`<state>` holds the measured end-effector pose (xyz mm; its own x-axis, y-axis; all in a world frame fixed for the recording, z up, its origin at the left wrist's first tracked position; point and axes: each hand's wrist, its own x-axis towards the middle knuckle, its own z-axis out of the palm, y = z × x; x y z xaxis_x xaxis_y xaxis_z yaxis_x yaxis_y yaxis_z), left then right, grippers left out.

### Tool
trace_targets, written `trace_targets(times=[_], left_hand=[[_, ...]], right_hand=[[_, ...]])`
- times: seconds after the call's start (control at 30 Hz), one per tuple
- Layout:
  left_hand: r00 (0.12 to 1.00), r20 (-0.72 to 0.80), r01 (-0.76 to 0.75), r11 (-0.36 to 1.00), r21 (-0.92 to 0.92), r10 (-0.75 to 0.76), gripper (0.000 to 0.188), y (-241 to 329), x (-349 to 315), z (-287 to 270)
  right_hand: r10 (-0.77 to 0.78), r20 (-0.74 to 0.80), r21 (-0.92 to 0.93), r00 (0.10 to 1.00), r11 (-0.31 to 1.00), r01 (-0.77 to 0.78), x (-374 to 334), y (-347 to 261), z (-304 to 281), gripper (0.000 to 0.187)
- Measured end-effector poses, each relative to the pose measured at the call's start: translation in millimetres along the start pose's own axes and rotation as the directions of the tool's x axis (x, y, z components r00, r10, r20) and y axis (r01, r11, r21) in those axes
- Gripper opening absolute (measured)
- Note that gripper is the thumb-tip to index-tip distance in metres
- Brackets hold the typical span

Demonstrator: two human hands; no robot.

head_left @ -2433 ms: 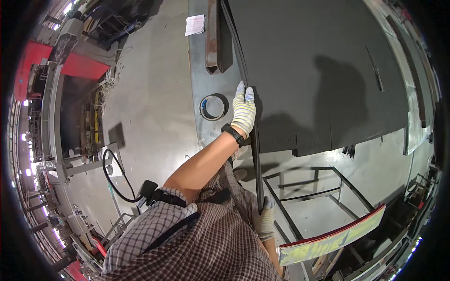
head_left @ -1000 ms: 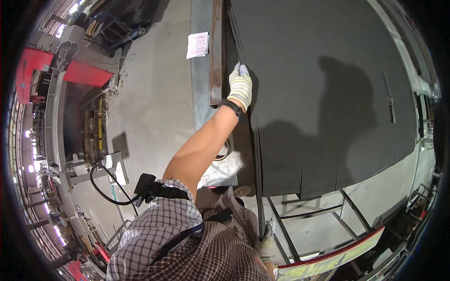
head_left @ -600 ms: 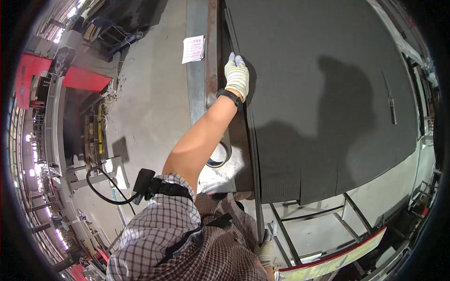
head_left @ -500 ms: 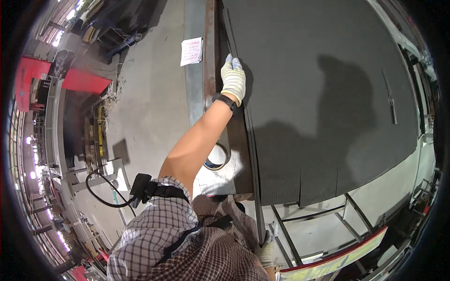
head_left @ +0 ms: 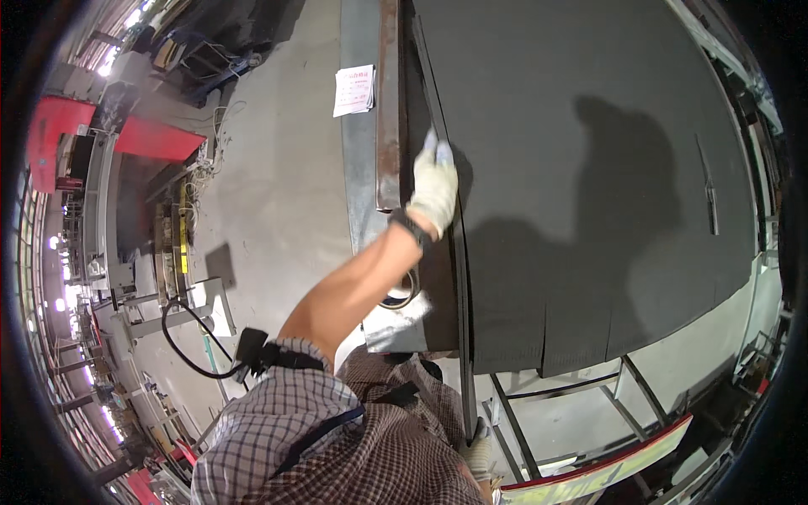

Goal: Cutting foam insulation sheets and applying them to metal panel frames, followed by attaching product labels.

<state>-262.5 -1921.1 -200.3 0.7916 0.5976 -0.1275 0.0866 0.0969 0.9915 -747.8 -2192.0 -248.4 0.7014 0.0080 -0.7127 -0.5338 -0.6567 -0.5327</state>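
A long, narrow dark strip (head_left: 464, 337) runs from the far side toward my body, along the left edge of a large black ribbed sheet (head_left: 530, 278). My left hand (head_left: 434, 189), in a pale glove, is closed around the strip about midway along, fingers pointing away from me. Low in the picture, my gloved right hand (head_left: 480, 454) holds the strip's near end; its fingers are partly hidden. Just left of my left hand lies a rusty brown metal bar (head_left: 388, 160). My left forearm partly covers a ring-shaped roll (head_left: 412, 290).
Stacked paper slips (head_left: 353, 91) lie on a grey strip beyond the bar. A thin knife-like tool (head_left: 713, 210) rests on the sheet's right side. Past the sheet's near edge stands a dark metal frame (head_left: 513, 425) with a red-edged board (head_left: 598, 467). Red panels (head_left: 160, 139) stand far left.
My left hand has moved nearer to me along the strip and slightly right, uncovering the bar's near end. My right hand stays at the strip's near end. The view has shifted slightly.
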Motion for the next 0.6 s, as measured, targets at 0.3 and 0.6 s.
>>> trace_targets(times=[0.3,0.6], left_hand=[[0.855,0.223,0.396,0.311,-0.864,-0.469,0.017,-28.8,-1.1,-13.4],[0.934,0.021,0.289,0.718,-0.633,-0.358,0.025,-43.9,45.9,14.5]], right_hand=[[0.018,-0.016,-0.039,1.0,0.999,-0.019,-6.4,23.9,13.1,0.074],[0.022,-0.043,0.061,0.999,0.998,-0.019,-15.6,13.5,11.0,0.074]])
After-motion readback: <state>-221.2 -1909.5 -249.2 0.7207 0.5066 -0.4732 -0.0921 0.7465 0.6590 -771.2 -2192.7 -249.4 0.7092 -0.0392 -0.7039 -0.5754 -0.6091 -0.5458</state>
